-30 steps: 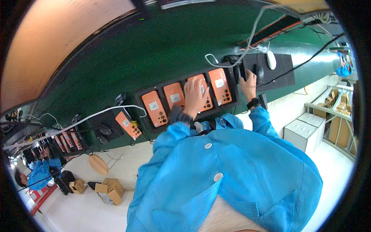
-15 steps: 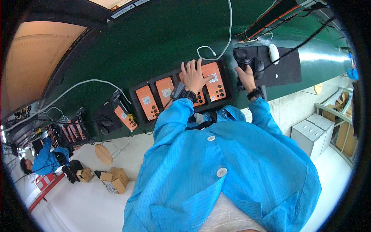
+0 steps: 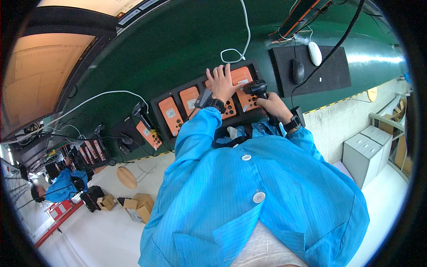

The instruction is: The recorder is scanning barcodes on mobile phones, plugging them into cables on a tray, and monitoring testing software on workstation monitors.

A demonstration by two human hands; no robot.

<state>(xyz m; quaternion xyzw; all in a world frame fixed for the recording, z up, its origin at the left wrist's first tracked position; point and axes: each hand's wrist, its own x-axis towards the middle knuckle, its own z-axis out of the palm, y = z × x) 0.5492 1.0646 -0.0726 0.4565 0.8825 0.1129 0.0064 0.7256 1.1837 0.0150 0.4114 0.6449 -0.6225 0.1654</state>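
Observation:
Several orange phones lie in a black tray in front of me. At its left end is one phone, with a second phone beside it. My left hand rests with fingers spread over a third phone, hiding most of it. The thumb reaches toward the label of the rightmost phone. Wrapped round the handle of a black handheld barcode scanner is my right hand. The scanner's head is above the rightmost phone and partly covers it.
Right of the tray, a black mouse and a white mouse sit on a dark mat. A white cable loops behind the tray. Leftward are another scanner, an orange phone and a person in blue.
My right hand has brought the scanner left, from beside the mouse on the mat to over the rightmost phone. My left hand stays spread over the tray. The view has shifted slightly.

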